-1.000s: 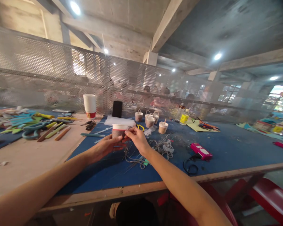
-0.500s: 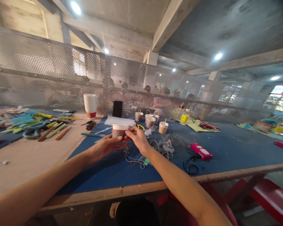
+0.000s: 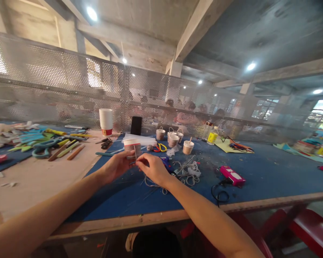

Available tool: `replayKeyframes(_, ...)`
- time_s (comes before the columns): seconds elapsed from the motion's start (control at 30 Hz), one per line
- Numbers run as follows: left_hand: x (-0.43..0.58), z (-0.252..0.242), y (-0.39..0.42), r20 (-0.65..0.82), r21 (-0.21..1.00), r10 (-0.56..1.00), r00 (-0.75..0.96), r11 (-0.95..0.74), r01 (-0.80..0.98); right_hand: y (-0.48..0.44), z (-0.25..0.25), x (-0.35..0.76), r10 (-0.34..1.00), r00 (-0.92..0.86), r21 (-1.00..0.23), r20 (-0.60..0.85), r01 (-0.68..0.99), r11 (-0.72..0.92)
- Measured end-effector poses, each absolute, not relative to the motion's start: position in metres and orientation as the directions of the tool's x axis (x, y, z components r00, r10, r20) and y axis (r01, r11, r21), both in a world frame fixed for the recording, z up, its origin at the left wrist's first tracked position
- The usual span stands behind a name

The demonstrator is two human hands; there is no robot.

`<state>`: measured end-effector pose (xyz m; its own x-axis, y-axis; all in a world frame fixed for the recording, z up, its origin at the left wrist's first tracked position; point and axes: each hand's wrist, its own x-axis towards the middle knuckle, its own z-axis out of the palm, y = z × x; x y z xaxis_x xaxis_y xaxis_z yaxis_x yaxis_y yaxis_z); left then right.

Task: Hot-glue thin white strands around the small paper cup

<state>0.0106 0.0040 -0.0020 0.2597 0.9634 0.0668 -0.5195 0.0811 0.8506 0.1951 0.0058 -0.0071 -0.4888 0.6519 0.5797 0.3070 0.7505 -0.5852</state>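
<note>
My left hand is closed round a small paper cup with a white rim, holding it just above the blue mat. My right hand pinches its fingers together at the cup's lower front; whatever thin thing it pinches is too small to name. A tangle of grey cord lies on the mat just right of my hands. Several small cups with handles stand further back.
A stack of white cups and a black phone stand by the perforated metal screen. Scissors and craft sticks litter the left. A pink tool with black cable lies right. People sit behind the screen.
My right hand has dropped from the cup's side to its lower front. Both hands and the cup have shifted slightly left and nearer. The camera has tilted a little.
</note>
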Motion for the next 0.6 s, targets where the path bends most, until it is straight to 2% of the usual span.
replayKeyframes(0.07, 0.008, 0.0, 0.003, 0.004, 0.843, 0.963, 0.27, 0.142, -0.519, 0.006, -0.009, 0.195, 0.592, -0.525, -0.449, 0.612, 0.385, 0.806)
replayKeyframes(0.13, 0.005, 0.001, 0.003, -0.043, 0.827, 0.956, 0.29, 0.196, -0.526, 0.01, -0.009, 0.198, 0.579, -0.55, -0.378, 0.601, 0.443, 0.813)
replayKeyframes(0.23, 0.002, 0.002, 0.005, -0.002, 0.808, 0.973, 0.23, 0.137, -0.573, 0.02, 0.001, 0.21, 0.655, -0.503, -0.358, 0.563, 0.566, 0.742)
replayKeyframes(0.3, 0.001, 0.003, 0.006, 0.019, 0.812, 0.979, 0.205, 0.105, -0.575, 0.028, 0.01, 0.225, 0.761, -0.384, -0.364, 0.523, 0.707, 0.607)
replayKeyframes(0.37, 0.001, 0.004, 0.006, 0.004, 0.818, 0.979, 0.203, 0.114, -0.564, 0.035, 0.018, 0.243, 0.865, -0.274, -0.329, 0.421, 0.842, 0.427)
replayKeyframes(0.43, 0.002, 0.004, 0.006, -0.015, 0.824, 0.979, 0.202, 0.126, -0.552, 0.039, 0.02, 0.259, 0.929, -0.234, -0.234, 0.286, 0.924, 0.304)
replayKeyframes(0.5, 0.003, 0.004, 0.006, -0.011, 0.83, 0.978, 0.21, 0.127, -0.544, 0.042, 0.017, 0.271, 0.963, -0.213, -0.168, 0.166, 0.956, 0.24)
replayKeyframes(0.6, 0.005, 0.004, 0.004, 0.017, 0.828, 0.97, 0.242, 0.122, -0.547, 0.046, 0.008, 0.277, 0.972, -0.212, -0.122, 0.097, 0.967, 0.223)
